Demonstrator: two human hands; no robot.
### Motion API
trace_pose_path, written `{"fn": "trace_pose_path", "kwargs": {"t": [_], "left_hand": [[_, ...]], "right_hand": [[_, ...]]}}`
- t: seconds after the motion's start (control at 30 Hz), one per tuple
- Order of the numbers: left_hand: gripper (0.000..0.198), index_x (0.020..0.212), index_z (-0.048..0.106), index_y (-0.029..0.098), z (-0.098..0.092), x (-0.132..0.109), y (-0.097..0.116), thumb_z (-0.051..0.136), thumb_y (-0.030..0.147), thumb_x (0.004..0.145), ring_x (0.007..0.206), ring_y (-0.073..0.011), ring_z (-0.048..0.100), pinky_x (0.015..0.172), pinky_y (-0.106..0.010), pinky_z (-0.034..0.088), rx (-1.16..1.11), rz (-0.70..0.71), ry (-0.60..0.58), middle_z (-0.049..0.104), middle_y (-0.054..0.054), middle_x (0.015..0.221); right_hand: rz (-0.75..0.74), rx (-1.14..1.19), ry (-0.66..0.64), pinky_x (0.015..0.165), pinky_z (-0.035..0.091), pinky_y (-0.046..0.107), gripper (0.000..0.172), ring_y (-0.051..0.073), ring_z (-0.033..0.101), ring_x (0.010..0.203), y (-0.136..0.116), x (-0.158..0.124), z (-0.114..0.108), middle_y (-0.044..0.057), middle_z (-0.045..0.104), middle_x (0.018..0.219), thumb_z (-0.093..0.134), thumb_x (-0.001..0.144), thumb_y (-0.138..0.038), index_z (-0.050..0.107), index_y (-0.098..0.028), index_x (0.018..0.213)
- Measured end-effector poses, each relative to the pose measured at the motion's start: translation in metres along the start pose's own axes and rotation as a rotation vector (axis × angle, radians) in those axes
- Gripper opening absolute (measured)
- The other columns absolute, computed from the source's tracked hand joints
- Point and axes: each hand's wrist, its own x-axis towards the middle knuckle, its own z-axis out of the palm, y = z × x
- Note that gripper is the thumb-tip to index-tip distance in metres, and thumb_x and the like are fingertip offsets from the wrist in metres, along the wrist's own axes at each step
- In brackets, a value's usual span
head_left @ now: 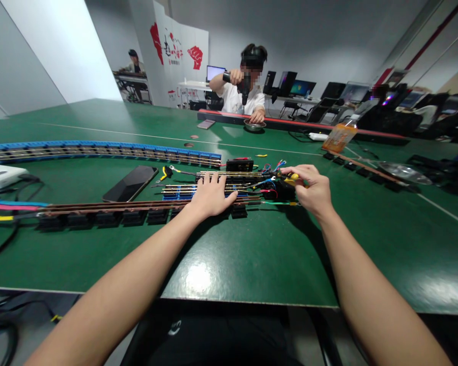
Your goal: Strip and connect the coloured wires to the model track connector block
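My left hand (209, 195) lies flat with fingers spread on a set of metal rails (175, 190) with blue supports. Beside it runs a longer copper-coloured rail (118, 207) on black blocks. At the right end of the rails, my right hand (313, 189) is closed around a small yellow-and-black piece (291, 179), whose kind I cannot make out. Under and beside those fingers sits a dark block (280, 190) with red, blue and green wires (269, 169) around it. A green wire (278, 203) with a yellow end passes below the right hand.
A black phone (132, 183) lies left of my left hand. Behind it curves a long blue track (99, 150). A black-and-yellow cable end (166, 174) lies near the phone. Across the green table (229, 254), a person (248, 91) holds a power drill above a metal bowl (254, 126). An orange-labelled bottle (339, 134) stands right.
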Motion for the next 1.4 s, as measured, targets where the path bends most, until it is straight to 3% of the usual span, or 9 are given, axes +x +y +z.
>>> {"fn": "trace_pose_path", "kwargs": {"t": [0.33,0.7,0.83,0.97,1.2,1.3,1.4], "left_hand": [[0.065,0.140,0.048,0.013,-0.001,0.000,0.000,0.036,0.060,0.096,0.134,-0.0367,0.044,0.107,-0.049,0.040,0.006,-0.006,-0.012,0.051,-0.018,0.143],[0.065,0.140,0.048,0.012,-0.001,0.000,0.000,0.037,0.059,0.097,0.135,-0.0362,0.043,0.107,-0.050,0.040,0.003,0.001,-0.009,0.051,-0.019,0.143],[0.065,0.141,0.047,0.013,-0.002,0.000,0.000,0.036,0.059,0.097,0.135,-0.0358,0.043,0.108,-0.049,0.040,0.007,-0.003,-0.014,0.050,-0.018,0.145],[0.065,0.142,0.047,0.012,-0.002,0.000,0.000,0.037,0.059,0.097,0.135,-0.0360,0.043,0.108,-0.049,0.040,0.012,-0.002,-0.012,0.050,-0.018,0.144],[0.067,0.142,0.047,0.012,0.000,0.001,0.000,0.036,0.060,0.097,0.134,-0.0363,0.044,0.108,-0.048,0.040,0.039,0.004,-0.011,0.051,-0.018,0.144],[0.068,0.144,0.046,0.011,0.002,0.001,-0.001,0.036,0.060,0.097,0.135,-0.0368,0.043,0.109,-0.049,0.039,0.042,0.007,-0.003,0.051,-0.019,0.144],[0.071,0.145,0.045,0.008,0.003,0.001,-0.002,0.035,0.060,0.097,0.136,-0.0382,0.043,0.111,-0.050,0.036,0.045,0.009,0.005,0.050,-0.020,0.145]], "right_hand": [[-0.025,0.068,-0.074,0.089,0.057,0.043,0.052,0.021,0.071,0.094,-0.003,0.002,0.001,-0.001,0.079,0.093,0.044,0.061,-0.004,0.078,-0.028,0.090],[-0.135,0.029,-0.158,0.098,0.052,0.045,0.055,0.022,0.067,0.106,-0.013,-0.002,0.011,0.002,0.075,0.110,0.042,0.064,0.002,0.070,-0.027,0.102],[-0.177,-0.002,-0.155,0.097,0.052,0.044,0.056,0.022,0.066,0.106,-0.015,-0.003,0.013,0.001,0.075,0.110,0.042,0.066,0.003,0.069,-0.027,0.105],[-0.184,-0.065,-0.105,0.094,0.052,0.042,0.046,0.023,0.066,0.103,-0.017,-0.004,0.016,0.003,0.074,0.108,0.046,0.073,0.000,0.066,-0.026,0.105],[-0.107,-0.171,0.085,0.085,0.052,0.040,0.020,0.025,0.064,0.093,-0.019,-0.005,0.019,0.007,0.071,0.101,0.055,0.084,-0.020,0.062,-0.022,0.103],[-0.012,-0.209,0.144,0.073,0.051,0.035,0.019,0.019,0.061,0.073,-0.020,-0.005,0.017,0.006,0.070,0.097,0.057,0.085,-0.026,0.062,-0.021,0.103],[0.097,-0.213,0.179,0.058,0.047,0.029,0.019,0.012,0.049,0.052,-0.021,-0.005,0.015,0.002,0.070,0.089,0.059,0.083,-0.027,0.062,-0.021,0.101]]}}
